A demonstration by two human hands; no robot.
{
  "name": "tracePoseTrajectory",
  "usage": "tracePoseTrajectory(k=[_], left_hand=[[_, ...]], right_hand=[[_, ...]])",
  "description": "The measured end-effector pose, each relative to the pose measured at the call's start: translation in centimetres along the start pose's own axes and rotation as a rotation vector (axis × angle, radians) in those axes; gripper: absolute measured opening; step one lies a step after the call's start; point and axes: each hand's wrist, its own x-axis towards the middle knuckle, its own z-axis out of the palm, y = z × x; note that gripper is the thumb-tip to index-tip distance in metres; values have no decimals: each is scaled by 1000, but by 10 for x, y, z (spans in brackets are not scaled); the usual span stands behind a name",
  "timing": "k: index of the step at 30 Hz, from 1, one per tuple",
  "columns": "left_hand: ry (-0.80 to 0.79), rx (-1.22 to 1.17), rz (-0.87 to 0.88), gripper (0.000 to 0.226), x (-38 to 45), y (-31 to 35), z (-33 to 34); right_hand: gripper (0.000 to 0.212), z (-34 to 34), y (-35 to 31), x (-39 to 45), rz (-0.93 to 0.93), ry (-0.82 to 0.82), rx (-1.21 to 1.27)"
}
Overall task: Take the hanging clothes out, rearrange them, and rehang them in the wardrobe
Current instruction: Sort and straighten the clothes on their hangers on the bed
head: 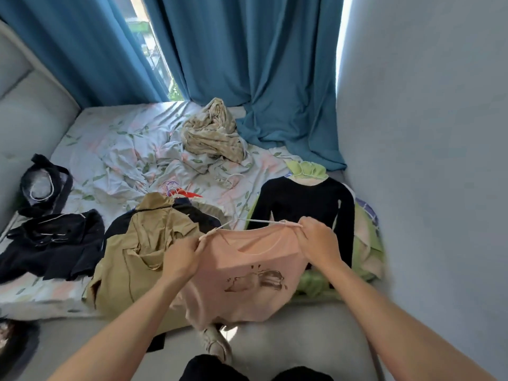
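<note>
Gripping the pink shirt [247, 273] between them, left hand [181, 259] and right hand [319, 240] pinch its shoulders.

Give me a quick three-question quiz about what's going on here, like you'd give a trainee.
1. True or false: both hands, the left hand and the right hand, hold the pink T-shirt at its shoulders.
2. Which garment lies flat on the bed just behind the pink T-shirt? A. black long-sleeved top B. red jumper C. white dress
3. Fill in: the khaki jacket lies to the ____ of the pink T-shirt.

Key: 1 true; 2 A; 3 left.
</note>
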Motion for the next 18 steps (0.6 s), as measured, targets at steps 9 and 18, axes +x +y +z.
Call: tracePoseTrajectory(k=[9, 18], left_hand=[[-69, -115, 207, 43, -4, 87, 30], [-190, -93, 319, 37, 90, 126, 60]], right_hand=[[31, -43, 85, -28, 262, 115, 118], [34, -56, 116, 23, 369, 100, 60]])
